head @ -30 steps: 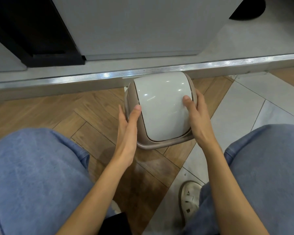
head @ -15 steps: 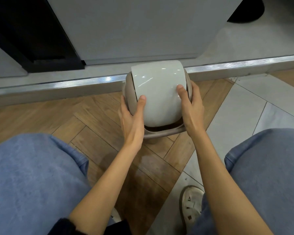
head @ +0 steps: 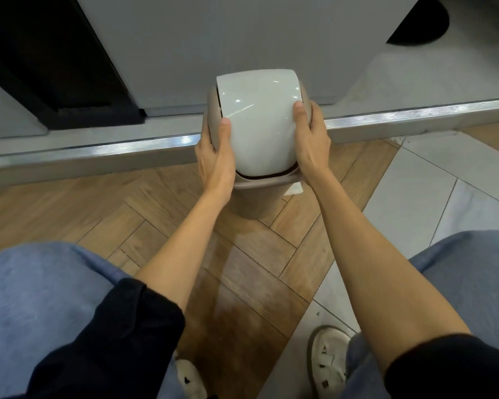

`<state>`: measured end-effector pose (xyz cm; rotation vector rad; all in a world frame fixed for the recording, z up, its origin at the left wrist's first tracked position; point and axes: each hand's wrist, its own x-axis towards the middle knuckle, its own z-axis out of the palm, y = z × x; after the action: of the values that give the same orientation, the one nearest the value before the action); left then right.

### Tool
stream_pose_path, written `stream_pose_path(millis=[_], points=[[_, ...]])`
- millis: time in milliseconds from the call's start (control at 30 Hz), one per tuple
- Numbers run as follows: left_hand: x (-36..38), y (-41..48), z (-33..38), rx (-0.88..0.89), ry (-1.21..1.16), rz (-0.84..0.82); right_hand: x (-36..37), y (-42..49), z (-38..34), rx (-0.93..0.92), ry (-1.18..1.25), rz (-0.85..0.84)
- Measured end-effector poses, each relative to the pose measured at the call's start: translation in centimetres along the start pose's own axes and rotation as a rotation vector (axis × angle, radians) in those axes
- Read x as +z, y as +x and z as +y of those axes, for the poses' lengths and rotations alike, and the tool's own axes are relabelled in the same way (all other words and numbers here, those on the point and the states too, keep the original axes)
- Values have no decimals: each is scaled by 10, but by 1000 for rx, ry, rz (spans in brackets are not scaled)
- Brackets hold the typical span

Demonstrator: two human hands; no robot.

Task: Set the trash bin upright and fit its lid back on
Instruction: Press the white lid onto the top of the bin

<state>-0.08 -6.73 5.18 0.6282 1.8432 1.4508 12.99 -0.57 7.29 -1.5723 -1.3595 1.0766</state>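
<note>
From my remote seat I watch a small taupe plastic trash bin (head: 252,204) standing upright on the herringbone wood floor (head: 69,208), just before a brushed metal threshold strip (head: 98,148). Its domed lid with a glossy white swing flap (head: 258,125) sits on top, with the left hand (head: 215,152) and right hand (head: 311,139) clamped on its sides, thumbs on the flap.

Both arms reach forward, dark sleeves pushed up. The left hand (head: 215,156) and right hand (head: 311,139) clasp opposite sides of the lid (head: 260,122), thumbs on top.
</note>
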Motion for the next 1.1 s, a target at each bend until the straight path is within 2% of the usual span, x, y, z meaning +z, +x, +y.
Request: stream_pose_path(millis=[300, 867, 1100], points=[[11, 38, 13, -1, 36, -13, 16, 37, -8, 18, 15, -25], [10, 40, 17, 25, 61, -21, 10, 47, -8, -51, -6, -51], [6, 44, 8, 26, 58, -59, 8, 48, -2, -15, -20, -109]])
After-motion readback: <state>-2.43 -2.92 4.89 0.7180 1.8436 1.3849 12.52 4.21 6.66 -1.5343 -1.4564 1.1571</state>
